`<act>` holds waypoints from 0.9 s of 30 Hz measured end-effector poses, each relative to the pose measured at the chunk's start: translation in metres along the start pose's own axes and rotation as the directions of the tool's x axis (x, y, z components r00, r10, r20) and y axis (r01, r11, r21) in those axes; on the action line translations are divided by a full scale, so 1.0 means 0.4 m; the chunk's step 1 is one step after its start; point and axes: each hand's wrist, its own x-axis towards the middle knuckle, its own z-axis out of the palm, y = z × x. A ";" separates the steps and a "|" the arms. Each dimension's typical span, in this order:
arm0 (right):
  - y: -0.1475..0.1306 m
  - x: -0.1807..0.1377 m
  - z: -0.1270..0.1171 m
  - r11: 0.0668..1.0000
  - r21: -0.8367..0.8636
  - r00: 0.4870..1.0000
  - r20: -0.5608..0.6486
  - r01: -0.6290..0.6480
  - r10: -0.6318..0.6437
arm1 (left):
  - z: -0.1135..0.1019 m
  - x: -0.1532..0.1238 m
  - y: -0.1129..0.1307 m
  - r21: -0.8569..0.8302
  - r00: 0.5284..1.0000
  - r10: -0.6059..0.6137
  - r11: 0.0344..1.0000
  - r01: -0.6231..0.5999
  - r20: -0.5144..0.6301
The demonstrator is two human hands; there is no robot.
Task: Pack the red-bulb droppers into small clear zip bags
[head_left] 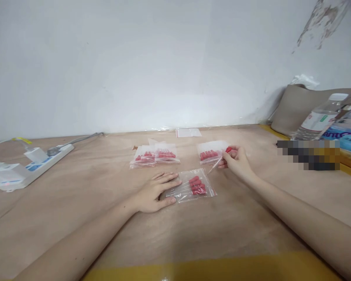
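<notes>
A pale wall [152, 70] rises behind my brown table [128, 242]. My left hand [153, 193] lies spread, fingertips at the edge of a clear bag [183, 196]; my right hand [235, 158] pinches a red-ended dropper [216, 164]. Filled bags [160, 146] farther back look done. The near bag, with several red ends [197, 185] inside, seems unfinished: my dropper is outside it. Overlap hides the exact counts; pixelation [310, 155] masks something at right.
</notes>
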 end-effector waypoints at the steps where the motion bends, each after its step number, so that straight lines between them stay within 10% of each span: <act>1: 0.006 -0.006 0.000 0.997 0.061 0.998 -0.012 -0.053 0.054 | -0.001 0.000 0.001 0.002 1.000 0.000 1.000 0.000 -0.003; 10: 0.032 -0.069 0.063 0.911 0.313 0.954 0.217 -0.269 0.207 | -0.003 -0.004 0.007 -0.019 0.998 0.013 1.000 -0.014 -0.059; 22: 0.038 -0.090 0.056 0.922 0.292 0.931 0.333 -0.253 0.150 | 0.003 -0.004 0.000 -0.026 0.997 0.016 1.000 -0.018 -0.080; 27: 0.028 -0.087 0.032 0.854 0.332 0.846 0.492 -0.400 0.205 | 0.004 -0.005 0.000 -0.019 0.997 0.020 1.000 -0.022 -0.074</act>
